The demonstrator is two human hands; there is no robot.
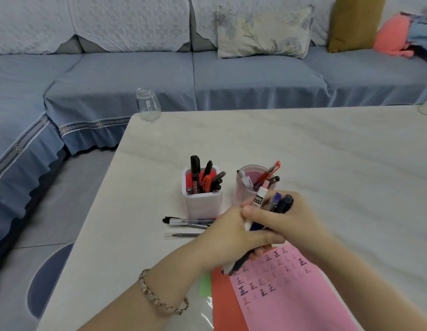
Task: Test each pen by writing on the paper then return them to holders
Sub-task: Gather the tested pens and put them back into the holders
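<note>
I saw both hands closed round one bundle of pens (275,201). The right hand (289,223) had its fingers curled about the upper half of the bundle, and the left hand (226,235), with a beaded bracelet (160,297) at the wrist, had its fingers wrapped round the lower half, so the two hands touched. The caps of a white labelled pen, a blue one and a dark one stood out above the right fingers. The tips stuck out below the left fingers, just over the top edge of the pink paper (286,299), which was marked with rows of written characters. That paper lay on a red sheet (223,304) with a green slip (205,285) at its left edge. Just beyond the fingers on the tabletop (327,151) stood the white square holder (203,201) and the pink round holder (243,189), both with pens upright in them. A few loose pens (188,222) lay flat to the left of the left fingers, in front of the white holder. Far beyond, a glass jar (148,105) stood at the tabletop's corner, near the blue sofa (231,72).
</note>
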